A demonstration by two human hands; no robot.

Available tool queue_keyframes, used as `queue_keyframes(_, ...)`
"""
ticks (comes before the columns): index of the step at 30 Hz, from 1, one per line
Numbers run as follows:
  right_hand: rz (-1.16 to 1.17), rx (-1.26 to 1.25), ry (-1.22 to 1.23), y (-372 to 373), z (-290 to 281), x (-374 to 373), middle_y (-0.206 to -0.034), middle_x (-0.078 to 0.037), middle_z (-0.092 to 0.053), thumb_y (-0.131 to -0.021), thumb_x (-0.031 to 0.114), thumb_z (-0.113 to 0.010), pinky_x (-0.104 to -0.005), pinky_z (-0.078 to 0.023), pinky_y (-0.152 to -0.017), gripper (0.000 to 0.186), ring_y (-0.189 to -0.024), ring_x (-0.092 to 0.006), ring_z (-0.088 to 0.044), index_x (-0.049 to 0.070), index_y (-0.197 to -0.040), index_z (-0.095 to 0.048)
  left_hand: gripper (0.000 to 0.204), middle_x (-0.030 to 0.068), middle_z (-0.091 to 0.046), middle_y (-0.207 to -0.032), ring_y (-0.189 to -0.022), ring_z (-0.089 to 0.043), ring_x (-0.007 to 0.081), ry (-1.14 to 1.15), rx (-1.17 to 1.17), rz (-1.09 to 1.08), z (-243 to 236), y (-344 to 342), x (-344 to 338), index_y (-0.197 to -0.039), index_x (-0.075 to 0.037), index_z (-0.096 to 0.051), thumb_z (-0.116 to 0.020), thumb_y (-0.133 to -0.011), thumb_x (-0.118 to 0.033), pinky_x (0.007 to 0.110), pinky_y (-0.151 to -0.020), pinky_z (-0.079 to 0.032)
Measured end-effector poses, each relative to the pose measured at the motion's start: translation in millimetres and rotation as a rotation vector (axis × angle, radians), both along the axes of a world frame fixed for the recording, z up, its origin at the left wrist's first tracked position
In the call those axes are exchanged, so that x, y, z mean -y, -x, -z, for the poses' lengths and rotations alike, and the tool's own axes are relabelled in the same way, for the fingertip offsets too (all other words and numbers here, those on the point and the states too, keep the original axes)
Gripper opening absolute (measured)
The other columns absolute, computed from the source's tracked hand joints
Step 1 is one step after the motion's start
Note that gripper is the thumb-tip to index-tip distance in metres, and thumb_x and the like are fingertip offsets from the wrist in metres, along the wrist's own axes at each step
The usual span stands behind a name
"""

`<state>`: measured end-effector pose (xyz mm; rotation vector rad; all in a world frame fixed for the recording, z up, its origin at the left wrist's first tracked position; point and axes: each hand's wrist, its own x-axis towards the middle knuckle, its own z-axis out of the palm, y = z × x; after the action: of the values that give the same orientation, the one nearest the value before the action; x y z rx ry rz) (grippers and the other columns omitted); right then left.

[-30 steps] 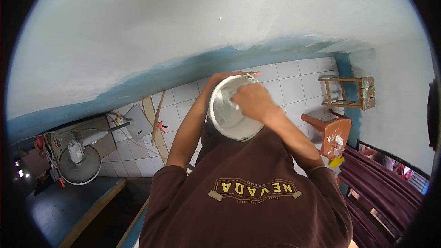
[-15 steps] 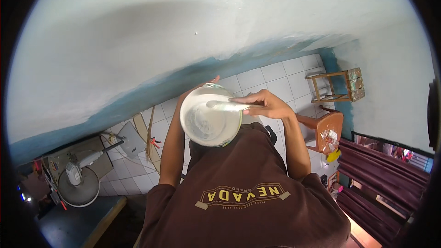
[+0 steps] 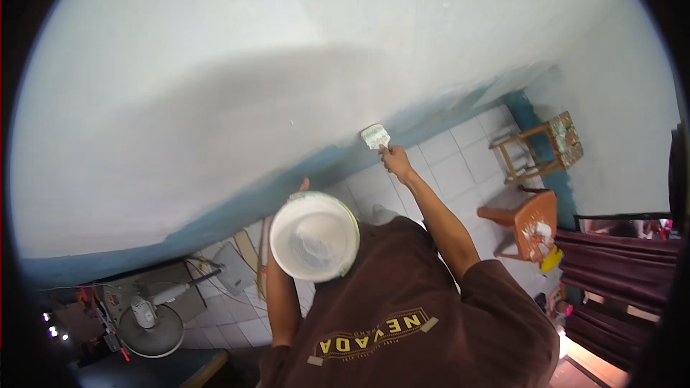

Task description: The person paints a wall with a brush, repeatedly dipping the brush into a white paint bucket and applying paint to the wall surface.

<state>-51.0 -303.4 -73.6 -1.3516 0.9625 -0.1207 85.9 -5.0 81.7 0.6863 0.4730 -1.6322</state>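
Note:
Out in front of me, my right hand (image 3: 394, 161) is closed around the handle of a wide paintbrush (image 3: 375, 136) with white paint over its head. The brush is up at the wall (image 3: 302, 111), near the line where white paint meets blue; whether its bristles touch is hard to tell. A round white bucket (image 3: 286, 237) is held up before my body, with a wet whitish coating of paint inside. My left hand (image 3: 305, 185) supports it from the far side; only a fingertip or so shows past the rim, the rest being hidden behind the bucket.
On the right stand a wooden stool (image 3: 546, 145) and an orange plastic chair (image 3: 533, 219) with white stuff on its seat. A standing fan (image 3: 151, 327) is at the lower left, beside a dark tabletop (image 3: 144, 370). White floor tiles (image 3: 438, 147) run along the wall's foot.
The brush has left the bucket; my right hand has carried it forward to the wall. The bucket and my left hand sit lower in the picture, and the view has shifted.

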Motion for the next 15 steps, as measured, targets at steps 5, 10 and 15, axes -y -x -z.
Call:
queue_keyframes(5,0.049,0.164,0.121,-27,-135,-29,-0.061,-0.002,-0.054,-0.105,0.031,-0.056,-0.0304,-0.037,-0.047,0.040,-0.050,-0.0097,-0.046,-0.004,-0.088,-0.066,0.048,0.0053,-0.072,-0.072,-0.060,-0.068,0.0174,-0.227,0.269,-0.260,-15,21,-34,-0.082,-0.010,-0.074,-0.062,-0.098,-0.054,0.037,-0.058,-0.059)
queue_keyframes(10,0.011,0.519,0.253,-18,-202,-34,-0.064,0.002,-0.049,-0.107,0.034,-0.054,-0.0235,-0.031,-0.045,0.040,-0.051,-0.0039,-0.041,0.002,-0.085,-0.059,0.050,0.0038,-0.071,-0.072,-0.060,-0.067,0.0173,-0.232,0.230,-0.265,29,46,-44,-0.078,-0.013,-0.073,-0.063,-0.095,-0.059,0.037,-0.059,-0.058)
queue_keyframes(15,0.045,0.493,0.319,-30,-125,-16,-0.061,-0.002,-0.052,-0.107,0.036,-0.054,-0.0304,-0.038,-0.054,0.044,-0.058,-0.0088,-0.046,-0.001,-0.084,-0.063,0.055,0.0042,-0.072,-0.072,-0.059,-0.066,0.0187,-0.259,0.205,-0.158,9,46,-10,-0.075,-0.014,-0.072,-0.063,-0.092,-0.065,0.039,-0.059,-0.058)
